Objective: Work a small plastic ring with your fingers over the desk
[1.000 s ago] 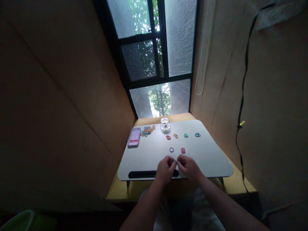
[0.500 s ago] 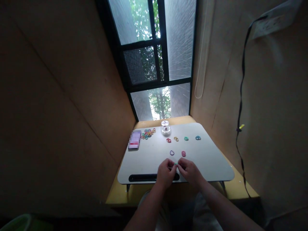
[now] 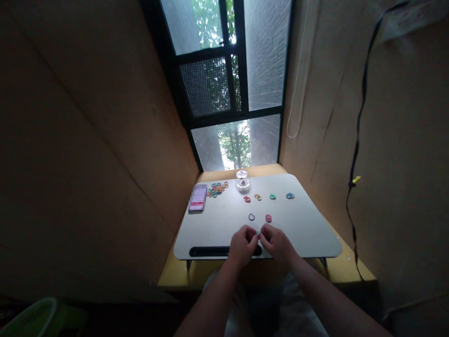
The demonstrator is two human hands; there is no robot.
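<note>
Between the fingertips of my left hand (image 3: 242, 244) and my right hand (image 3: 276, 242) is a small green band (image 3: 258, 232), pinched by both near the front edge of the white table (image 3: 210, 229). Just beyond my hands lie a purple band (image 3: 251, 217) and a pink band pile (image 3: 268, 218). Farther back sit small groups of bands: red (image 3: 247, 199), yellow (image 3: 257, 197), green (image 3: 272, 196) and blue (image 3: 289, 195). A mixed heap of coloured bands (image 3: 218, 188) is at the back left.
A clear container (image 3: 242, 184) stands at the table's back. The phone (image 3: 198, 198) lies on the left. A black slot (image 3: 209, 251) runs along the front edge. A black cable (image 3: 358, 121) hangs on the right wall.
The view has tilted slightly, so the table appears higher. Both hands keep their pinch on the green band, of which a little more shows.
</note>
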